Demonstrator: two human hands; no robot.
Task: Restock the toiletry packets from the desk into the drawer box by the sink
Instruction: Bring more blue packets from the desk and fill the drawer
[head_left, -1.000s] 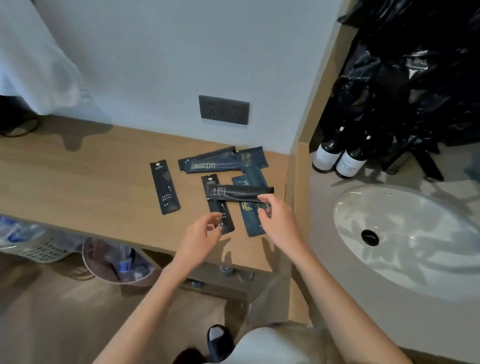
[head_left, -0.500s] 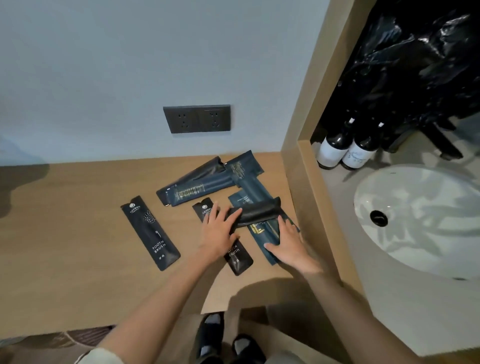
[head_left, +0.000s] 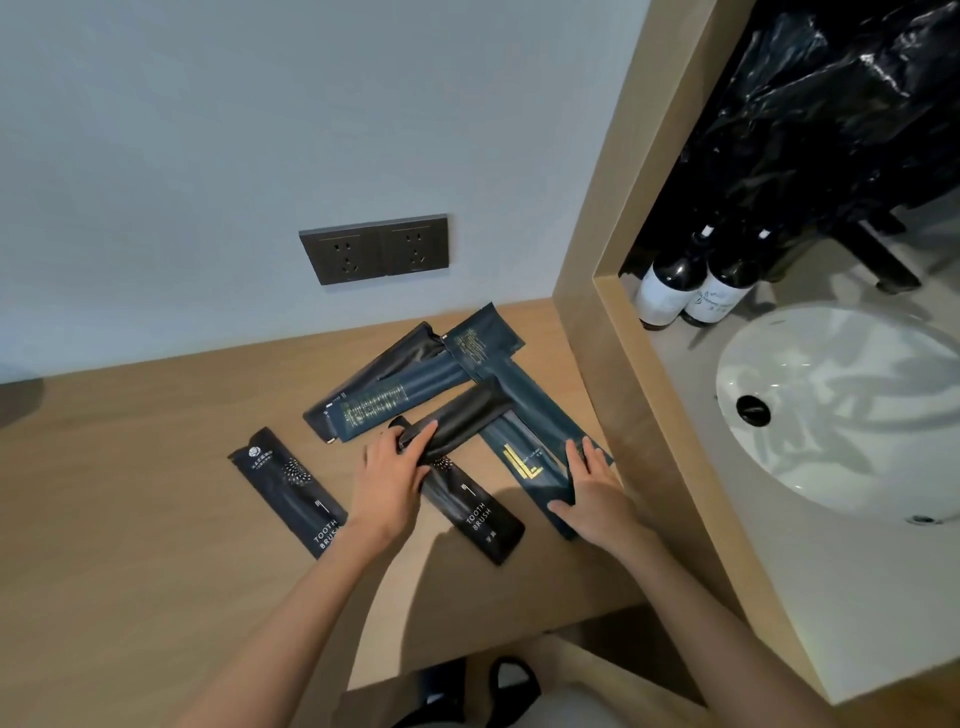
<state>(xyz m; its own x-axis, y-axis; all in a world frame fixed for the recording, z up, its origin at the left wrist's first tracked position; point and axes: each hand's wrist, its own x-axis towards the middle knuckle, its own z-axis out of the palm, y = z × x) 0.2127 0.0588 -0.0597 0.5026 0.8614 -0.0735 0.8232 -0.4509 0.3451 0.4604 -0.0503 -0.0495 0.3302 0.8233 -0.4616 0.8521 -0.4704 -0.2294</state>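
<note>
Left hand: fingers and thumb curl round the near end of a puffy black packet, pinching it. That packet lies across the pile, so it is likely the first one to come away.

Right hand: fingers stretched out nearly straight, lying flat on the right edge of a teal packet with a gold mark. The thumb sits at its lower end. It looks like a pressing or steadying touch, perhaps to keep the pile from sliding while the left hand pulls. I cannot tell whether the thumb has got under the edge.

Beneath the left hand lies a black toothbrush packet, partly covered by the palm. A second toothbrush packet lies apart to the left, untouched. Behind the hands, more dark packets overlap one another in a loose fan.

All the packets lie on the wooden desk, bunched toward its right end near the wooden partition. Probably dumped there for sorting.

Beyond the partition are the white sink, two dark bottles in the back corner and a black plastic bag above. On the wall is a double socket plate.

The drawer box is not in view. Judging by this, restocking has hardly begun.
</note>
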